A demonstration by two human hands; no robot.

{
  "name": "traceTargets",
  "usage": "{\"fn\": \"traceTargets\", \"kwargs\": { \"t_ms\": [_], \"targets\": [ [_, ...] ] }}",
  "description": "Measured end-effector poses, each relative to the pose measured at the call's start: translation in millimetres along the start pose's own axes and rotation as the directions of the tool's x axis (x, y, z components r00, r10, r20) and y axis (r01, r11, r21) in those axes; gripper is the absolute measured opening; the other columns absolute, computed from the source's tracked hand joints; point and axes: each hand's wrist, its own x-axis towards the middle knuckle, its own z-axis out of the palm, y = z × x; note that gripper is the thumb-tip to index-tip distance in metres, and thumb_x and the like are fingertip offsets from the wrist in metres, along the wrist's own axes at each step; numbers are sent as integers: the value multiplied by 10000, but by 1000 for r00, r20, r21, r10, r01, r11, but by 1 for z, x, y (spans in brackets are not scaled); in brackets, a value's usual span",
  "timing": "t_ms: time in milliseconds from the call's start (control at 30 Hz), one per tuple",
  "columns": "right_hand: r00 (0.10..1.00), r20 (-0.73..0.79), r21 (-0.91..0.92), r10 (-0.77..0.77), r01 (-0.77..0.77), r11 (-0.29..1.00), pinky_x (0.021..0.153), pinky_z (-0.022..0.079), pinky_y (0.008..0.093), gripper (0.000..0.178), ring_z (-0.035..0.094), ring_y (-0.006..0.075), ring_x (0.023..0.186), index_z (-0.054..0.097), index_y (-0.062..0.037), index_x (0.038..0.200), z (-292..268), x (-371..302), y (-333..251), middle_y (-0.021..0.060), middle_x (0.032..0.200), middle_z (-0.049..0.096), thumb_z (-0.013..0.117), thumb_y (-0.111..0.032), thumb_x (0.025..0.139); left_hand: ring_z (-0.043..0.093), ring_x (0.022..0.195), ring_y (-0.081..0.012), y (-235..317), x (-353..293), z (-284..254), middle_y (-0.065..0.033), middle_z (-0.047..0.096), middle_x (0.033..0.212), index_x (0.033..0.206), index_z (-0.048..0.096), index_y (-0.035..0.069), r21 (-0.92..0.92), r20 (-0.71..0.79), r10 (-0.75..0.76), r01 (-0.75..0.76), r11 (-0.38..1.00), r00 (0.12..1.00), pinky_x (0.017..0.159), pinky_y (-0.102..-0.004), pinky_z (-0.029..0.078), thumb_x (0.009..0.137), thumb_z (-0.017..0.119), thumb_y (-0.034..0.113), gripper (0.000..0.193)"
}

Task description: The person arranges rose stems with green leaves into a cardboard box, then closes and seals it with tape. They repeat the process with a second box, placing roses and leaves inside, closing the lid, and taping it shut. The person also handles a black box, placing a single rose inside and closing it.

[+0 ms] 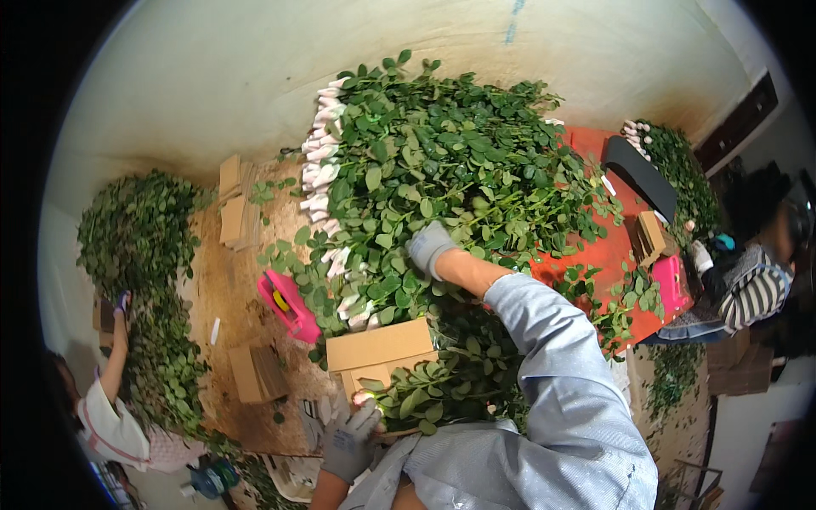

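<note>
My right hand (430, 248), in a grey glove, reaches into the near part of a large pile of leafy rose stems (459, 144). Its fingers look curled among the leaves, which hide whatever they grip. Low in the view, my left hand (350, 440), also gloved, has its fingers apart beside a pale rose bud (364, 398) at the edge of a cardboard sheet (380, 345). Leafy stems (463, 382) lie across the board and run to the right, in front of my body. White-pink wrapped flower heads (321, 153) line the pile's left side.
A pink tool or holder (287, 306) stands left of the pile, near cardboard stacks (255, 374) on the wooden table (212, 289). More greenery (140, 225) lies far left by a co-worker's arm (115, 365). On the right are a red surface (586, 272) and another person (752, 289).
</note>
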Motion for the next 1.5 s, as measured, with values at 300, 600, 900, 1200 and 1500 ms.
{"fn": "traceTargets", "kwargs": {
  "t_ms": [300, 600, 900, 1200, 1500],
  "targets": [
    [620, -766, 10, 168, -251, 968, 875, 454, 436, 240, 628, 275, 984, 639, -166, 1104, -139, -106, 86, 85, 1020, 629, 642, -126, 867, 600, 954, -274, -2, -5, 3, -38, 673, 1320, 1157, 725, 108, -89, -75, 2, -8, 996, 997, 891, -431, 498, 753, 770, 199, 416],
    [851, -523, 322, 49, 144, 936, 772, 462, 447, 225, 617, 318, 916, 659, -126, 1109, -106, -253, -27, 91, 955, 615, 649, -119, 885, 587, 1103, -321, -3, -16, 8, -77, 624, 1382, 1254, 691, 102, -167, -5, -85, 83, 983, 996, 1004, -429, 480, 781, 776, 246, 502],
    [999, -31, 74, 33, -30, 997, 830, 468, 435, 247, 634, 292, 1035, 676, -137, 1135, 10, -261, -98, 112, 1073, 661, 580, -179, 912, 562, 1101, -302, -5, -24, 20, -59, 630, 1382, 1237, 707, 106, -169, -57, -102, 91, 981, 993, 1014, -423, 456, 795, 797, 272, 481],
    [920, -376, 105, -109, 159, 982, 759, 540, 388, 229, 635, 259, 1012, 629, -96, 1073, -71, -243, -164, 92, 1029, 631, 632, -155, 853, 550, 1130, -312, -1, -24, 17, -53, 611, 1392, 1261, 695, 125, -126, -3, -118, 116, 985, 993, 1015, -425, 451, 801, 762, 225, 476],
    [932, -249, 126, -262, 300, 946, 690, 582, 440, 260, 736, 329, 856, 614, -62, 1170, -12, -151, -206, 168, 1016, 706, 574, -189, 947, 559, 1111, -294, -3, -21, 14, -52, 614, 1361, 1264, 681, 121, -104, -40, -42, 37, 994, 998, 987, -426, 465, 828, 729, 216, 449]
  ]
}}
